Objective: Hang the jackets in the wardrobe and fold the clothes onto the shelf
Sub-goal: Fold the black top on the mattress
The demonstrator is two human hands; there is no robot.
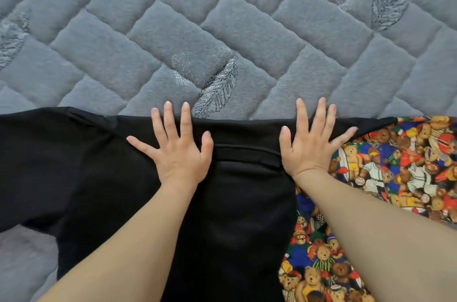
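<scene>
A black garment [81, 168] lies spread flat across the near part of a grey quilted bed cover [222, 29]. Its straight far edge runs left to right, and a stitched pocket flap [244, 153] shows between my hands. My left hand [178, 150] lies flat on the garment near that far edge, fingers straight and spread. My right hand [311, 143] presses flat on the garment's right end, fingers spread, fingertips reaching just past the edge. Neither hand grips anything.
A colourful teddy-bear print fabric [405, 168] lies under the black garment's right side and runs down to the lower right. The grey quilted cover with stitched leaf motifs [217, 89] stretches away beyond the garment and shows at the lower left.
</scene>
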